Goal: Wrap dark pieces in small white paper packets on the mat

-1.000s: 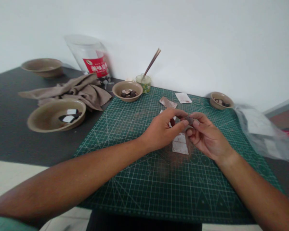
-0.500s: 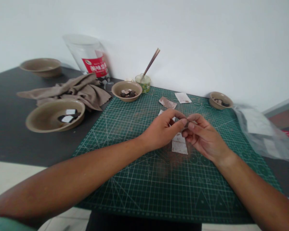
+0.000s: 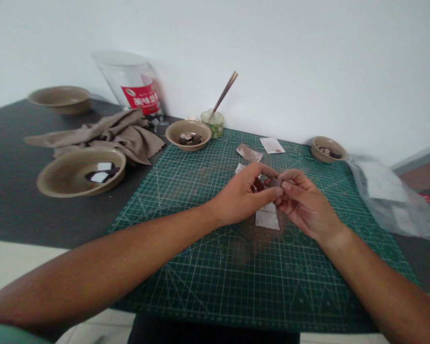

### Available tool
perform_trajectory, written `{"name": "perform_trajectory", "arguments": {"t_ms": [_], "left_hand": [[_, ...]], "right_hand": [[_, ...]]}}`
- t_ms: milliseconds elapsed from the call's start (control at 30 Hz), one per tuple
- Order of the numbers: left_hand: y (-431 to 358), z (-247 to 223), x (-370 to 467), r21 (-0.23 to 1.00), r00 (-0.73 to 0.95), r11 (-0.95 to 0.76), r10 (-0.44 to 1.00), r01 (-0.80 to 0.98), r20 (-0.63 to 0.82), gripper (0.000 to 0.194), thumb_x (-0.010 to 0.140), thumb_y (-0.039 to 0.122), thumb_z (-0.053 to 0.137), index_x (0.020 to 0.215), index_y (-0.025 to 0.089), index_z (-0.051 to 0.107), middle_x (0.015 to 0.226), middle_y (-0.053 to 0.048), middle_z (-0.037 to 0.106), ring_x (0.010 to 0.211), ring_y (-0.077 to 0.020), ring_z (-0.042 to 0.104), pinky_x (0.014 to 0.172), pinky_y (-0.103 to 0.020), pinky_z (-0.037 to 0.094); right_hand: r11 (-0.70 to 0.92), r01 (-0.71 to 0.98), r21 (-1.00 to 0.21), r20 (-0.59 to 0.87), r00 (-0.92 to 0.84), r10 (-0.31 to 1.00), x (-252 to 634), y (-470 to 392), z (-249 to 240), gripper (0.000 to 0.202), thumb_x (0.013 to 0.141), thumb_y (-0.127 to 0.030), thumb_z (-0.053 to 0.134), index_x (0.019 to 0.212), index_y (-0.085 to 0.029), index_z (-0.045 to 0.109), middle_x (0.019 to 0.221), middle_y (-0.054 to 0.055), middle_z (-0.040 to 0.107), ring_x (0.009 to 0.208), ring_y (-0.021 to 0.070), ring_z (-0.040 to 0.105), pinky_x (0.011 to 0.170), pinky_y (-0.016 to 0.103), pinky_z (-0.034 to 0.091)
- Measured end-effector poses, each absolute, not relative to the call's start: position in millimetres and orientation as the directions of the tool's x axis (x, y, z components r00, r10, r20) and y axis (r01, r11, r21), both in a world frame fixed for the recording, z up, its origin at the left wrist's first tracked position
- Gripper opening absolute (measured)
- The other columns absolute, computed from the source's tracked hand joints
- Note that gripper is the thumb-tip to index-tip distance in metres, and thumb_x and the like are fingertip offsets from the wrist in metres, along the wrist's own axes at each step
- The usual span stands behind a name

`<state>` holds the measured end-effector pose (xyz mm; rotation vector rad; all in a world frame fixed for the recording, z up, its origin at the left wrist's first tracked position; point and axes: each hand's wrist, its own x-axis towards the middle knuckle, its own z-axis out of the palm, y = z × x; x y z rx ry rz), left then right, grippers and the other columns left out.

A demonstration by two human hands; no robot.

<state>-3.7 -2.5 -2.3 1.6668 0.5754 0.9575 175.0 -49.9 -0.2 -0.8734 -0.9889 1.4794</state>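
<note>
My left hand (image 3: 245,191) and my right hand (image 3: 304,198) meet over the green cutting mat. Between their fingertips is a small flat grey-brown piece (image 3: 274,183), its edges partly covered. Thumb and index finger of the right hand pinch its right end. Fingers of the left hand close round its left side. Below the hands lies a whitish paper strip (image 3: 267,220) with brown smudges, partly hidden by them. Behind them are a brown-stained paper piece (image 3: 250,153) and a white paper piece (image 3: 272,145). Brown dust marks the mat (image 3: 200,253).
To the left stand a bowl (image 3: 57,179) with black-and-white pieces, a crumpled cloth (image 3: 129,131), another bowl (image 3: 60,98) and a clear jar (image 3: 122,76). Farther back are a bowl of dark pieces (image 3: 188,128) and a green cup (image 3: 217,126) with sticks. At right, a small bowl (image 3: 327,145) and plastic bag (image 3: 387,191).
The small piece has turned in my fingers, so more of its flat face shows. My left thumb has shifted slightly down and right. Other things stay where they were.
</note>
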Motion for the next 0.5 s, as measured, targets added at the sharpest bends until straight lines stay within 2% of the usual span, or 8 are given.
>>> {"name": "perform_trajectory", "arguments": {"t_ms": [267,500], "left_hand": [[-3.0,-2.4,-4.4,0.954,0.575,-0.283,0.766,-0.098,0.286,0.031,0.084,0.032,0.073,0.106,0.016,0.059,0.076,0.004,0.055,0.066,-0.0102,0.051,0.059,-0.024,0.042],[-3.1,-2.7,-2.9,0.951,0.566,-0.284,0.767,-0.122,0.302,0.033,0.084,0.041,0.075,0.101,0.017,0.059,0.077,0.003,0.056,0.065,-0.0097,0.05,0.059,-0.023,0.041]], "right_hand": [[-0.06,-0.349,-0.935,-0.013,-0.133,0.991,177.4,-49.6,-2.2,0.02,0.083,-0.028,0.08,0.097,-0.028,0.066,0.08,-0.005,0.071,0.06,0.0067,0.065,0.05,0.013,0.051],[-0.084,-0.372,-0.924,-0.025,-0.161,0.987,177.4,-50.2,-0.5,0.02,0.082,-0.031,0.081,0.096,-0.028,0.067,0.083,-0.005,0.072,0.056,0.006,0.062,0.048,0.014,0.049]]}}
